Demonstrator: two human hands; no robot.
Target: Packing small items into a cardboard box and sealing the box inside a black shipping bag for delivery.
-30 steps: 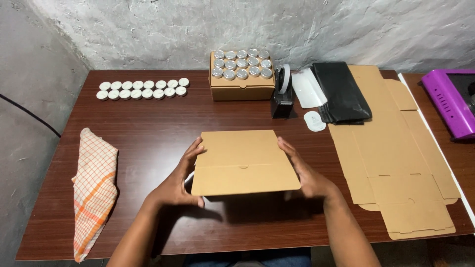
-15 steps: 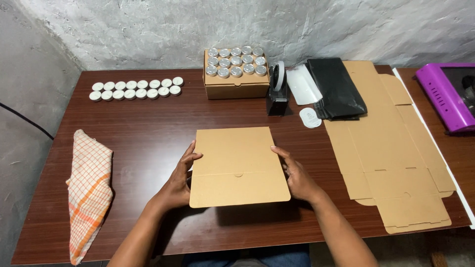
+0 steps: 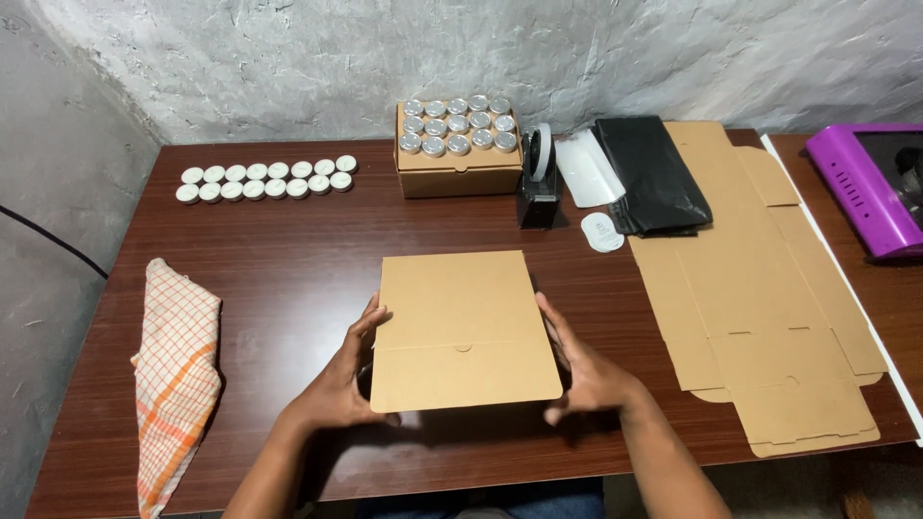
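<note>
A closed flat brown cardboard box is held just above the dark wooden table, its front edge raised toward me. My left hand grips its left side, and my right hand grips its right side with the fingers spread along the edge. The lid's tuck flap faces me.
A stack of flat unfolded cardboard blanks lies at the right. Behind are a cardboard box topped with several silver-lidded jars, a tape dispenser, black bags, white lids in rows, a checked cloth and a purple device.
The box has come down and slightly toward me between my hands. My view has shifted a little, so the table items sit lower in frame.
</note>
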